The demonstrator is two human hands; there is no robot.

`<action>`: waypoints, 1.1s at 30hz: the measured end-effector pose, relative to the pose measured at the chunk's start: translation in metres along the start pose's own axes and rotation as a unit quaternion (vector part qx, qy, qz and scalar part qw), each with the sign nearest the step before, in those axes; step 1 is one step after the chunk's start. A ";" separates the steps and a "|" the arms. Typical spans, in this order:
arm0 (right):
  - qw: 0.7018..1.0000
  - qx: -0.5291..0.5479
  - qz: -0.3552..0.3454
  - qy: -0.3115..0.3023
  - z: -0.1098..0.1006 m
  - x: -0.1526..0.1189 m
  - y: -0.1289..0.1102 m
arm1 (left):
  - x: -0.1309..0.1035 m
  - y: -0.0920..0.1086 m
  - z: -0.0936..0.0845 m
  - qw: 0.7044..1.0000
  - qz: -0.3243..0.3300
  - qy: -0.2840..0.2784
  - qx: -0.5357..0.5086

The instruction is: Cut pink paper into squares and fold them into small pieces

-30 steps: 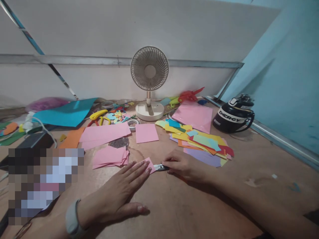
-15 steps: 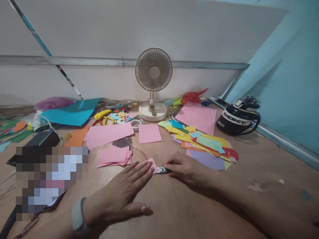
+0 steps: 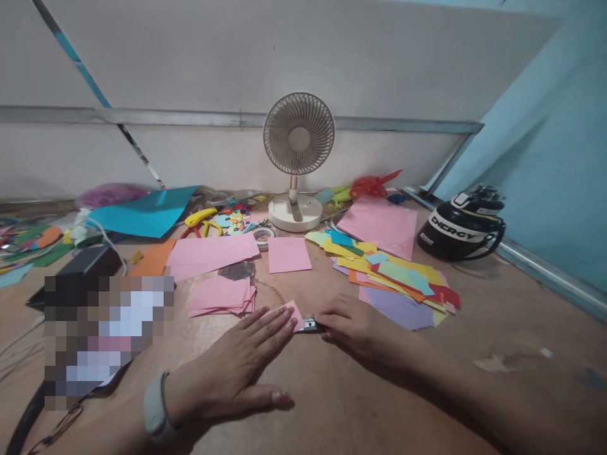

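Observation:
My left hand [image 3: 241, 360] lies flat with its fingers spread, pressing a small pink paper [image 3: 294, 313] onto the table [image 3: 332, 404]. My right hand [image 3: 360, 328] is closed around the dark handle of a cutter [image 3: 310, 325]. The cutter's metal end meets the right edge of that paper, and its tip is hidden beneath it. Behind my left hand sits a stack of pink pieces [image 3: 220, 296]. A pink square [image 3: 289, 254] and longer pink sheets [image 3: 213, 254] lie farther back.
A small fan [image 3: 298, 142] stands at the back centre. Coloured paper scraps [image 3: 403, 278] and a black jug [image 3: 458, 227] are on the right. Yellow-handled pliers [image 3: 202, 218], a blue sheet [image 3: 147, 213] and a black box [image 3: 78, 275] are on the left.
The whole view has shifted slightly, so things appear a little farther right. The cutter's metal end shows a bit less beside the pink paper. Both hands keep nearly the same pose.

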State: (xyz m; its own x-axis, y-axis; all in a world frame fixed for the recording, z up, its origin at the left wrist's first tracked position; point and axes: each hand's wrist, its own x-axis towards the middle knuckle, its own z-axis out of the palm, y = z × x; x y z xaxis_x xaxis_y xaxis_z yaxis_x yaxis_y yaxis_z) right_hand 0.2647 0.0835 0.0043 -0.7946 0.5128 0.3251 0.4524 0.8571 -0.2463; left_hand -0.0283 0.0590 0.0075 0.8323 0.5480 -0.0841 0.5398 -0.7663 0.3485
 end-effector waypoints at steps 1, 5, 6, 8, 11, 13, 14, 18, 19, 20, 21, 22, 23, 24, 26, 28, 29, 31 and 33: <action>1.000 0.004 0.001 -0.005 -0.002 0.000 -0.001 | 0.000 0.000 0.000 1.000 0.001 0.001 -0.002; 0.999 0.031 0.007 -0.017 -0.012 0.000 -0.004 | -0.001 0.000 0.000 1.000 0.004 0.003 -0.006; 0.999 0.034 0.008 -0.019 -0.014 0.000 -0.004 | -0.001 0.000 0.000 1.000 0.002 -0.001 -0.004; 0.999 0.033 0.008 -0.026 -0.015 -0.001 -0.004 | 0.000 0.000 0.000 1.000 -0.002 -0.009 0.001; 1.000 0.015 0.007 -0.024 -0.011 -0.002 -0.003 | 0.001 0.000 0.000 1.000 -0.004 -0.011 0.005; 1.000 0.003 0.013 -0.017 -0.007 -0.002 -0.004 | 0.001 -0.001 0.001 1.000 -0.001 -0.006 0.005; 1.000 -0.001 0.014 -0.012 -0.005 -0.002 -0.004 | 0.001 -0.001 0.001 1.000 0.002 -0.002 0.005; 1.000 -0.001 0.003 -0.007 -0.003 -0.001 -0.005 | 0.000 -0.001 0.001 1.000 0.014 0.017 -0.004; 1.000 0.001 0.001 -0.008 -0.004 -0.001 -0.005 | 0.000 -0.001 0.001 1.000 0.014 0.022 -0.006; 1.000 0.006 -0.001 -0.012 -0.005 0.000 -0.005 | 0.000 -0.001 0.002 1.000 0.015 0.025 -0.007; 1.000 0.010 -0.001 -0.017 -0.007 0.000 -0.005 | 0.001 -0.001 0.002 1.000 0.015 0.026 -0.006; 1.000 0.015 -0.002 -0.019 -0.008 0.000 -0.005 | 0.001 -0.001 0.002 1.000 0.015 0.026 -0.004; 1.000 0.019 -0.004 -0.020 -0.010 0.000 -0.005 | 0.001 -0.001 0.002 1.000 0.015 0.023 -0.003; 0.999 0.023 -0.003 -0.023 -0.011 0.000 -0.005 | 0.001 0.000 0.001 1.000 0.014 0.020 -0.002; 0.999 0.023 0.003 -0.030 -0.013 0.000 -0.005 | 0.001 0.000 0.001 1.000 0.013 0.016 -0.002; 0.999 0.019 0.010 -0.037 -0.013 0.000 -0.004 | 0.000 0.000 0.001 1.000 0.014 0.018 -0.006; 0.999 0.016 0.015 -0.040 -0.012 0.000 -0.004 | 0.000 0.000 0.001 1.000 0.014 0.020 -0.009; 0.999 0.011 0.018 -0.038 -0.010 -0.001 -0.003 | -0.001 -0.001 0.001 1.000 0.010 0.019 -0.011; 0.999 0.004 0.018 -0.028 -0.006 -0.002 -0.002 | -0.001 -0.001 0.001 1.000 0.005 0.015 -0.010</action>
State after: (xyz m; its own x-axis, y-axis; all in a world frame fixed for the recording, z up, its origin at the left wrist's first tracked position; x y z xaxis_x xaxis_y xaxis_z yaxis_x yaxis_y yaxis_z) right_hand 0.2682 0.0807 0.0098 -0.7998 0.5394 0.2634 0.4777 0.8376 -0.2649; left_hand -0.0299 0.0584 0.0067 0.8333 0.5503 -0.0536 0.5289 -0.7651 0.3671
